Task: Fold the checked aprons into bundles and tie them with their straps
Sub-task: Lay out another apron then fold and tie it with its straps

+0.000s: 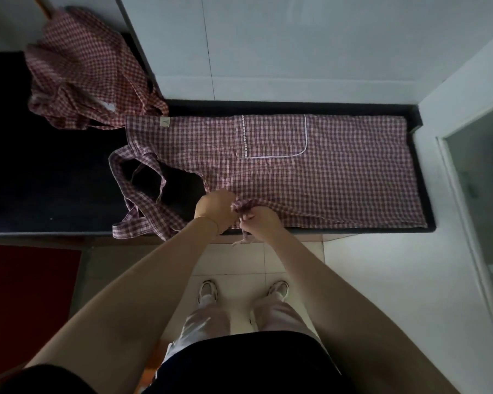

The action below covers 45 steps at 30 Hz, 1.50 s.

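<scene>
Under both hands (215, 207) (260, 223), the apron (310, 177) strap's (243, 237) knot stays hidden.

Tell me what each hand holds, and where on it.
Both hands grip the spread apron at its near edge: left hand on bunched cloth, right hand pinching the strap there.

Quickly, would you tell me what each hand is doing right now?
Left hand: fingers curled, pinching the near edge of the spread apron.
Right hand: fingers curled, pinching the apron's strap at that edge.
</scene>
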Motion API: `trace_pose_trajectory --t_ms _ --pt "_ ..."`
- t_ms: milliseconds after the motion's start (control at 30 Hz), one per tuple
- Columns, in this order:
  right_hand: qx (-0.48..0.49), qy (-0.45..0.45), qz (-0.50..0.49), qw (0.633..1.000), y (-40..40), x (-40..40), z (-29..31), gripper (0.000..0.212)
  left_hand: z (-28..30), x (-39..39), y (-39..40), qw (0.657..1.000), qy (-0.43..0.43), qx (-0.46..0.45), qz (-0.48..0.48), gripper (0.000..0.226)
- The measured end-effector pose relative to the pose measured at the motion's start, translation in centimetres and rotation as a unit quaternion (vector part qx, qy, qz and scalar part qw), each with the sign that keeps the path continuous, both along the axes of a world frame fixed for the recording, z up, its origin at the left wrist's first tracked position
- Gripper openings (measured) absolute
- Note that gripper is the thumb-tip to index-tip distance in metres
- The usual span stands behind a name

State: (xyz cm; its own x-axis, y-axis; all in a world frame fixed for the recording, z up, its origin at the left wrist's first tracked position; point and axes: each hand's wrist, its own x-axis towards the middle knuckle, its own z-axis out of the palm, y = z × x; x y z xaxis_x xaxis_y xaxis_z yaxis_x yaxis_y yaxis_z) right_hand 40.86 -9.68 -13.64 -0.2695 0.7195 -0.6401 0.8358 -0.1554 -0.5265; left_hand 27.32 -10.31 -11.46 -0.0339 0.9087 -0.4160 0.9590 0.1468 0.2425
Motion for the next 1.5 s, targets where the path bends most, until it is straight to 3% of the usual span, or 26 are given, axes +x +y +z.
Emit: trace_pose_trajectory --t_ms 167,300,400,500,600,700,767,867,1033,1167,1300,1367,1433,1500 --pt "-0.054 0.037 -0.113 0.991 -2.4 -2.3 0.6 0.047 -0.2 -3.0 -0.2 0.994 -0.100 -0.046 0.007 0.035" --pt "-0.085 0.011 -0.207 0.975 -4.3 -4.0 -0.6 0.022 -1.8 -4.9 -0.9 0.989 -0.141 -0.039 -0.021 0.027" --pt "-0.084 0.030 -0.275 0.957 -5.0 -4.7 -1.5 0.030 -2.2 -5.4 -1.2 0.982 -0.162 -0.039 -0.086 0.038" --pt "-0.085 0.066 -0.337 0.935 -5.6 -5.9 -1.9 0.037 -2.2 -6.1 -1.9 0.985 -0.126 0.001 -0.115 0.050" --pt "-0.085 0.086 -0.416 0.901 -6.3 -6.6 -1.6 0.035 -1.9 -6.7 -2.4 0.995 -0.066 0.034 -0.070 0.052" --pt "-0.077 0.048 -0.399 0.913 -6.4 -7.4 -1.6 0.033 -1.9 -7.2 -2.8 0.997 -0.059 -0.044 -0.029 0.053" --pt "-0.081 0.063 -0.422 0.901 -6.6 -8.1 -1.6 0.030 -2.0 -7.3 -3.0 0.997 -0.041 -0.062 -0.019 0.050" --pt "-0.063 0.100 -0.475 0.872 -7.3 -8.2 -1.3 0.033 -2.0 -7.1 -3.2 0.997 -0.041 -0.058 0.015 0.036" --pt "-0.018 0.118 -0.502 0.856 -7.1 -7.8 0.0 0.031 -1.1 -7.7 -2.8 0.979 -0.159 -0.059 0.116 0.019" --pt "-0.006 0.137 -0.532 0.835 -6.6 -7.5 0.4 0.023 -0.9 -8.3 -1.9 0.987 -0.102 -0.018 0.121 0.019" --pt "-0.053 0.193 -0.541 0.817 -6.4 -7.5 0.4 0.017 -0.7 -7.9 -1.9 0.994 -0.014 0.074 0.079 0.029" --pt "-0.062 0.201 -0.509 0.835 -6.3 -7.3 0.1 0.014 -0.6 -6.9 -1.8 0.987 -0.074 0.145 0.018 0.047" --pt "-0.081 0.202 -0.478 0.851 -6.2 -7.0 0.0 0.014 -0.1 -5.5 -1.2 0.980 -0.156 0.101 -0.076 0.050" --pt "-0.104 0.184 -0.438 0.874 -6.3 -6.9 0.0 0.012 -0.1 -5.0 -0.5 0.982 -0.127 -0.016 -0.139 0.039"
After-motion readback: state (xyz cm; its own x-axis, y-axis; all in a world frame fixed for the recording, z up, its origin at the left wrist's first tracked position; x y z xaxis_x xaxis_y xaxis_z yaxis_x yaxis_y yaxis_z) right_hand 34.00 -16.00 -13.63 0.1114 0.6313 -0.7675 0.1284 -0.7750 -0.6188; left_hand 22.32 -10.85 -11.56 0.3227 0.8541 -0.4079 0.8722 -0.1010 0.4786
